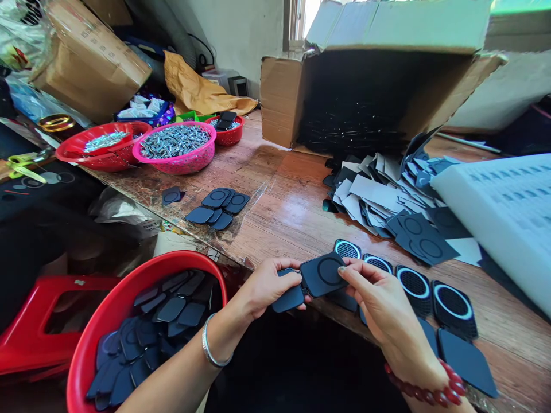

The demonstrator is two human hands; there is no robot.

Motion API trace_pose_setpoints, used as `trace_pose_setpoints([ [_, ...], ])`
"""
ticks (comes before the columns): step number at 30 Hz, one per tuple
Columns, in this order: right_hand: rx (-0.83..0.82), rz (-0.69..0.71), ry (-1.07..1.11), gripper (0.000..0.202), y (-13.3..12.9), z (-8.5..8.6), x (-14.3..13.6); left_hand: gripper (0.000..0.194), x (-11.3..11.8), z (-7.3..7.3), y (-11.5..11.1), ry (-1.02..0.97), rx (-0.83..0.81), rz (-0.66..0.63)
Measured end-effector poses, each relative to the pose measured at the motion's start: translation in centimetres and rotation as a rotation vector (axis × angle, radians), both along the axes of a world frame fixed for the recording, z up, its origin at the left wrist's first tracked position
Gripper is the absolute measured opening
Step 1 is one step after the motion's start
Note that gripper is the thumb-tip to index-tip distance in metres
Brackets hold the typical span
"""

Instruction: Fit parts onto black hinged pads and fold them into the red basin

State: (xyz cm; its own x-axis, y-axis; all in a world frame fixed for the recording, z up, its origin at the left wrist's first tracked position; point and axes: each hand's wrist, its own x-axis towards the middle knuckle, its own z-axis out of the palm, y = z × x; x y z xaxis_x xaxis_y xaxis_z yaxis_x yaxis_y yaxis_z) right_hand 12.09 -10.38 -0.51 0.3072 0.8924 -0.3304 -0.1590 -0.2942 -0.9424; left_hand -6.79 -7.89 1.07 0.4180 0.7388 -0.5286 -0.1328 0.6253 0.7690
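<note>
Between my two hands is a dark folding charger pad (321,278), opened flat at its hinge, a thin ring marked on its right half. My left hand (269,287) grips the left half, thumb on top and fingers beneath. On the right half's outer edge, my right hand (383,298) pinches with thumb and fingers. Several opened pads with white rings and mesh, such as the ringed pad (451,308), lie in a row on the table beside and behind my right hand. Their smooth halves (467,360) hang toward the table's front edge.
A red tub (210,265) full of dark pads stands lower left. Several closed pads (221,207) lie left on the wooden table (284,212). Behind are a pink basket of metal parts (178,163), an open carton (279,103), loose card pieces (379,195) and white foam (508,212).
</note>
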Motion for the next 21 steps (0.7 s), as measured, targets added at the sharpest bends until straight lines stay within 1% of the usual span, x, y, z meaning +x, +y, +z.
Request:
trace_pose_setpoints([
  [3, 0.124, 0.03, -0.156, 0.029, -0.3, 0.1, 0.1, 0.021, 0.1, -0.1, 0.0, 0.016, -0.003, 0.016],
  [5, 0.242, 0.068, -0.332, 0.025, -0.7, 0.3, 0.0, 0.019, 0.2, -0.1, -0.1, 0.027, -0.001, 0.02],
  [7, 0.38, 0.1, -0.54, 0.022, -1.2, 0.8, -0.3, 0.016, 0.2, -0.1, -0.1, 0.033, 0.005, 0.025],
  [10, 0.646, 0.127, -0.798, 0.015, -2.0, 1.8, -1.1, 0.016, 0.2, -0.2, 0.0, 0.035, 0.02, 0.04],
  [12, 0.808, 0.153, -0.878, 0.012, -2.5, 2.4, -1.5, 0.018, 0.2, -0.4, 0.0, 0.038, 0.026, 0.053],
  [13, 0.842, 0.161, -0.887, 0.012, -2.6, 2.6, -1.5, 0.019, 0.2, -0.4, 0.0, 0.042, 0.027, 0.056],
  [14, 0.824, 0.158, -0.871, 0.012, -2.7, 2.7, -1.5, 0.02, 0.1, -0.5, 0.0, 0.046, 0.026, 0.053],
  [15, 0.756, 0.143, -0.826, 0.012, -2.7, 2.7, -1.4, 0.02, 0.1, -0.5, 0.0, 0.048, 0.023, 0.048],
  [16, 0.655, 0.112, -0.75, 0.013, -2.5, 2.5, -1.2, 0.02, 0.0, -0.5, 0.0, 0.048, 0.017, 0.043],
  [19, 0.332, -0.003, -0.386, 0.021, -1.7, 1.5, -0.4, 0.019, 0.0, -0.4, 0.0, 0.03, -0.003, 0.037],
  [21, 0.182, -0.037, -0.146, 0.026, -1.0, 0.9, 0.1, 0.018, 0.0, -0.3, -0.1, 0.013, -0.017, 0.031],
])
